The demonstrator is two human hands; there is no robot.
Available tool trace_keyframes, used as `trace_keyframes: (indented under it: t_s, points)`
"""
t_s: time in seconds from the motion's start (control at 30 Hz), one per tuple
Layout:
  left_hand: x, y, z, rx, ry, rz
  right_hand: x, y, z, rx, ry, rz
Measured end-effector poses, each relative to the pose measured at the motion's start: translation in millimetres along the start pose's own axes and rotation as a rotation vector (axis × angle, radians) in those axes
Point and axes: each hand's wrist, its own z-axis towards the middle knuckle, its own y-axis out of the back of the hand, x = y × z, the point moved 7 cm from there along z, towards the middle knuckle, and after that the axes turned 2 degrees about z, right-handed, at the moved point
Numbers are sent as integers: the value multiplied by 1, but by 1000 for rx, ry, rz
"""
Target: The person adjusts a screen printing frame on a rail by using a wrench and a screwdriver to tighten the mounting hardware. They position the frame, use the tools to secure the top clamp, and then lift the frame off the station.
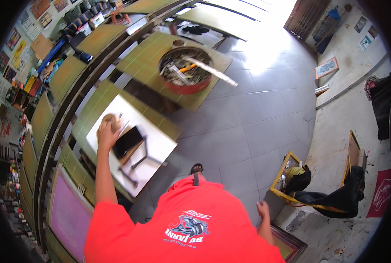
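At the far end of a white board [160, 151], my left hand [105, 135] is closed around a round tan thing [111, 118] that looks like a roll of tape, partly hidden by my fingers. Close by lie a thin pen-like stick [125, 128] and a black phone-like slab [129, 141], which rests on a brown piece [133, 153]. Nearer me on the board are a dark angled metal bracket [146, 153] and a grey bar [128, 176]. My right hand [262, 208] hangs low at my right side, its fingers loosely bent and apart, with nothing visible in it.
A red basin [186, 88] of scraps, with a long ruler-like strip [215, 72] across it, stands on a green-topped table [138, 57]. A dark rail [79, 83] runs along the left. At right, a yellow-edged box [276, 177] holds bags and dark cloth. Grey tiles [230, 122] cover the floor.
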Motion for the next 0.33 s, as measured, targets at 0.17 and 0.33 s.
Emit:
trace_keyframes:
  t_s: [0.17, 0.33]
  points:
    - [23, -13, 9, 77, 381, 223, -76, -10, -10, 296, -663, 452]
    - [-36, 17, 38, 188, 711, 353, -117, -47, 74, 512, -687, 521]
